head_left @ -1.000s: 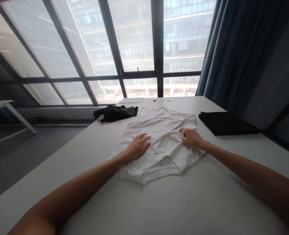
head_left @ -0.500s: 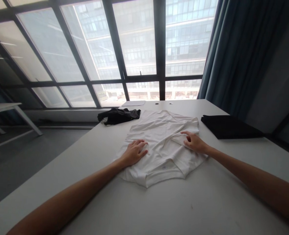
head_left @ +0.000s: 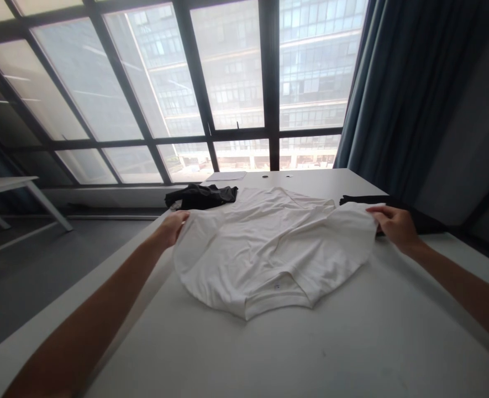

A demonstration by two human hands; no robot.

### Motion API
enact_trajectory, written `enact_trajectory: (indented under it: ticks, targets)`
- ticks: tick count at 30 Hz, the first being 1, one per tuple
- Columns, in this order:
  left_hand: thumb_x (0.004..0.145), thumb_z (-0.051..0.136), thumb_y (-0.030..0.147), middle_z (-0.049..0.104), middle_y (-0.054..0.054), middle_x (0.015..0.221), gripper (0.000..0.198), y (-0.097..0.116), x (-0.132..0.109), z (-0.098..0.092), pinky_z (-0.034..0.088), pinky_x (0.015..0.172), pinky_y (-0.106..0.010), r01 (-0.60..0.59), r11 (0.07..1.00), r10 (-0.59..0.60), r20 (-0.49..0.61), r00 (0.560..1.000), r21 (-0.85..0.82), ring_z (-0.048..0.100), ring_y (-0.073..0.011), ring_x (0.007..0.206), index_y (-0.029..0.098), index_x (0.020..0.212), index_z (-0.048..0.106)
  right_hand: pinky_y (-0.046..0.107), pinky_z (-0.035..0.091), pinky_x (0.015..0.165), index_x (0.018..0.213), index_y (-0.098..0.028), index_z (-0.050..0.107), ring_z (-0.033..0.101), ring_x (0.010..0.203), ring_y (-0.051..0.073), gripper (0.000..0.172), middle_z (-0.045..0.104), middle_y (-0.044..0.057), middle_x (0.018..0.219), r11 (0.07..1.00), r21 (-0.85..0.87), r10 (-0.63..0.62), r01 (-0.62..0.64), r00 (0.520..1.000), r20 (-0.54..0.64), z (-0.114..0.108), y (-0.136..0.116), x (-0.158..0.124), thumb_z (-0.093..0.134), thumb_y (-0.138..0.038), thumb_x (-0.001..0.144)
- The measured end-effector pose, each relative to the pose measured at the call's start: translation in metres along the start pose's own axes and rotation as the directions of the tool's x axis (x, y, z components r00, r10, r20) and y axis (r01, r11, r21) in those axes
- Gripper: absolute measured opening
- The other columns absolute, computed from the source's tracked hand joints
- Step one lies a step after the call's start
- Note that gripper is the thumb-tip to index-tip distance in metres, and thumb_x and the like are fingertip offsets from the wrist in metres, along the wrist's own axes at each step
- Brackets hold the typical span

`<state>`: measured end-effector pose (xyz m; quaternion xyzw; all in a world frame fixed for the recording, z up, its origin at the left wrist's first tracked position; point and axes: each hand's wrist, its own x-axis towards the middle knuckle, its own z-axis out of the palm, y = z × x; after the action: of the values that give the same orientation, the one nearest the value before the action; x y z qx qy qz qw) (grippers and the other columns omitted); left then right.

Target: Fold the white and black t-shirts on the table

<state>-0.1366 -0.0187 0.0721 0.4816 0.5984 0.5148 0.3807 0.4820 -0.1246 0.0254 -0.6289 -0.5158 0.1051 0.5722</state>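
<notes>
A white T-shirt (head_left: 264, 243) lies spread on the white table, its neckline toward me and creases running across its middle. My left hand (head_left: 173, 228) is closed on the end of its left sleeve, drawn out to the side and lifted a little. On the other side, my right hand (head_left: 394, 224) pinches the right sleeve's end between thumb and fingers, also held out and raised. A small dark mark shows inside the collar.
A crumpled black garment (head_left: 200, 196) lies past my left hand. Folded black cloth (head_left: 426, 222) sits behind my right hand, partly hidden. The white table (head_left: 285, 354) reaches toward the windows; a blue curtain (head_left: 385, 110) hangs at right. Another table (head_left: 8, 183) stands at far left.
Both hands have moved outward from the shirt's middle and taken hold of its sleeves. The sleeves are now pulled out to the sides, so the shirt spreads wider.
</notes>
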Motion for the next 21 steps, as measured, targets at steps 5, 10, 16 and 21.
enact_trajectory:
  ticks: [5,10,16,21]
  targets:
    - [0.084,0.056,0.022,0.066,-0.012,0.088,0.02,0.007,0.02,-0.046,0.056,0.08,-0.05,-0.073,0.935,0.164,-0.241,0.957,0.346,0.067,-0.0304,0.09,0.009,0.1,0.059,0.05,0.054,0.064,0.082,-0.026,0.075,0.067,0.063,0.032,0.022,0.071,0.014,0.072,0.941,-0.339,0.015,-0.008,1.0,0.017,-0.037,0.053,0.011,0.057,-0.037,0.079]
    - [0.081,0.053,0.01,0.056,-0.013,0.132,0.037,0.007,0.006,-0.024,0.026,0.119,-0.049,-0.397,0.698,0.556,-0.102,0.825,0.596,0.042,-0.0291,0.135,0.012,0.117,0.058,0.064,0.049,0.084,0.08,-0.026,0.074,0.065,0.093,0.043,0.018,0.069,0.019,0.09,0.745,-0.613,-0.217,0.263,0.965,0.149,-0.036,0.064,-0.004,0.06,-0.037,0.075]
    - [0.098,0.047,0.033,0.065,-0.007,0.13,0.03,-0.017,-0.05,0.061,0.043,0.11,-0.038,-0.823,0.351,0.578,0.588,0.566,0.447,0.059,-0.0234,0.123,0.022,0.118,0.066,0.051,0.049,0.1,0.108,-0.018,0.071,0.059,0.111,0.034,0.029,0.065,0.016,0.112,0.637,-0.383,-0.495,0.668,0.737,0.461,0.027,-0.007,-0.057,0.049,-0.026,0.091]
    - [0.104,0.042,0.048,0.042,-0.005,0.157,0.05,-0.05,-0.085,0.096,0.022,0.122,-0.049,-0.913,0.227,0.331,0.855,0.4,0.339,0.034,-0.0264,0.147,0.031,0.151,0.044,0.048,0.042,0.111,0.136,-0.025,0.06,0.046,0.137,0.03,0.041,0.052,0.011,0.147,0.67,-0.103,-0.477,0.735,0.532,0.699,0.059,-0.023,-0.084,0.051,-0.032,0.096]
